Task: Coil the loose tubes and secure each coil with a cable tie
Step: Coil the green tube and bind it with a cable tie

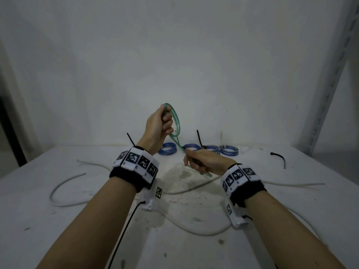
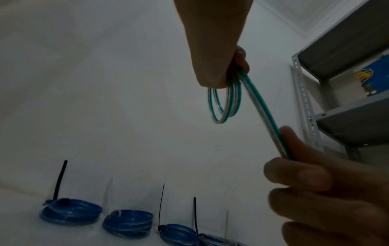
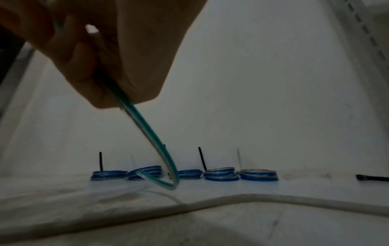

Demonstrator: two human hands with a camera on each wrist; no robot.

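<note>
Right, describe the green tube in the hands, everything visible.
The green tube is thin, flexible, clear-looking plastic with a teal stripe. The left hand holds it up above the table, gripping a few wound loops. From there a straight stretch slants down into the right hand, whose fingers curl round it. Its free tail curves out past that hand. No cable tie shows on it.

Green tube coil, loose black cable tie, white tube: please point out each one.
green tube coil (image 1: 175, 118), head view, right arc of loop
loose black cable tie (image 1: 279, 157), head view, middle of strap
white tube (image 3: 294, 198), right wrist view, mid-length
</note>
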